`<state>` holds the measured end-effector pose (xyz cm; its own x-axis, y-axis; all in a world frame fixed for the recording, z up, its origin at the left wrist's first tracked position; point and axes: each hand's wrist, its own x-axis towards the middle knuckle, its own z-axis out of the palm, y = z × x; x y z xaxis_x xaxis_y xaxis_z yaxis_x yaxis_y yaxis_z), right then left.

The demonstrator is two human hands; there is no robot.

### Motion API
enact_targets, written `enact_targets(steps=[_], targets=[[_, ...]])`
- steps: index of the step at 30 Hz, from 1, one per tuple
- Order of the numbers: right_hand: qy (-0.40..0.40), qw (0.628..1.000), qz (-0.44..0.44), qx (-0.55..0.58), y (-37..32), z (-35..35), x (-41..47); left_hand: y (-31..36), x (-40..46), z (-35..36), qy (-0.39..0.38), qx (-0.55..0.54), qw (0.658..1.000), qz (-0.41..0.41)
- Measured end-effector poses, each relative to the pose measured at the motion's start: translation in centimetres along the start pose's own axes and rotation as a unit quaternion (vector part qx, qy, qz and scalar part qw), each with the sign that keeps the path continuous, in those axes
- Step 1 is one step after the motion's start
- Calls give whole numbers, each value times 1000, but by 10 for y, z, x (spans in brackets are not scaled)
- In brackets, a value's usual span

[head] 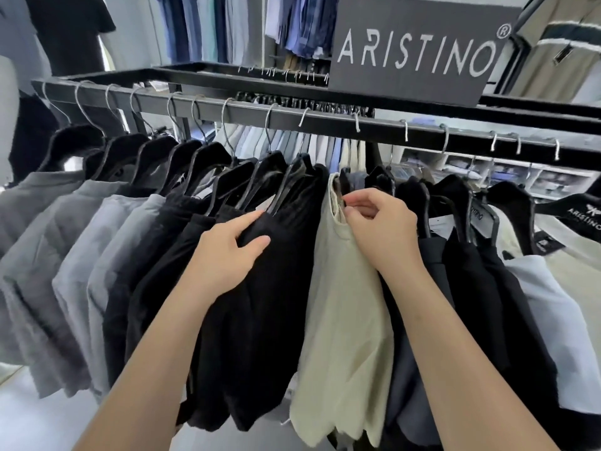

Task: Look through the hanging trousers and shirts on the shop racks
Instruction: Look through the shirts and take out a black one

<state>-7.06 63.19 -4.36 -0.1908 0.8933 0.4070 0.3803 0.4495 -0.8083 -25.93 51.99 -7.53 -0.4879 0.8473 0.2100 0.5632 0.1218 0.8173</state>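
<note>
A black rail carries several garments on black hangers: grey ones at the left, black ones in the middle, dark and pale ones at the right. My left hand grips the top of a black garment, thumb in front and fingers tucked behind it. Just to its right hangs a beige garment. My right hand pinches the beige garment's top edge near its hanger, fingers curled. A narrow gap shows between the black and beige pieces.
A dark brand sign stands on the rack's top frame. A second rail behind holds pale shirts. More shirts hang on the back wall, and shelves with folded items sit at the right. A light floor shows at lower left.
</note>
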Motion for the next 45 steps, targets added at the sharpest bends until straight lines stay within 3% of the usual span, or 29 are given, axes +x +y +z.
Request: enact_targets(steps=[6, 9, 14, 17, 24, 34, 37, 40, 45], targets=[[19, 999, -22, -31, 0, 8, -1, 5, -6, 6, -7, -16, 1000, -18], [15, 991, -60, -116, -8, 20, -2, 13, -15, 30, 0, -23, 1000, 4], [-60, 971, -101, -206, -8, 29, -2, 23, -27, 72, -156, -140, 977, 28], [-79, 975, -97, -184, -2, 20, -3, 8, -27, 69, -196, -154, 967, 61], [-56, 988, -67, -127, 1, 3, 1, -41, -9, 16, -18, -215, 976, -31], [-48, 990, -66, -114, 6, 9, 3, -31, -15, 26, -20, -252, 967, -1], [-75, 976, -117, -168, 3, 12, 3, -7, -22, 48, 42, -205, 977, -39], [-113, 956, -195, -187, -2, 14, 2, 26, -34, 71, 1, -176, 984, -9], [-98, 973, -162, -132, 5, 9, 2, 33, -26, 59, -2, -63, 997, -37]])
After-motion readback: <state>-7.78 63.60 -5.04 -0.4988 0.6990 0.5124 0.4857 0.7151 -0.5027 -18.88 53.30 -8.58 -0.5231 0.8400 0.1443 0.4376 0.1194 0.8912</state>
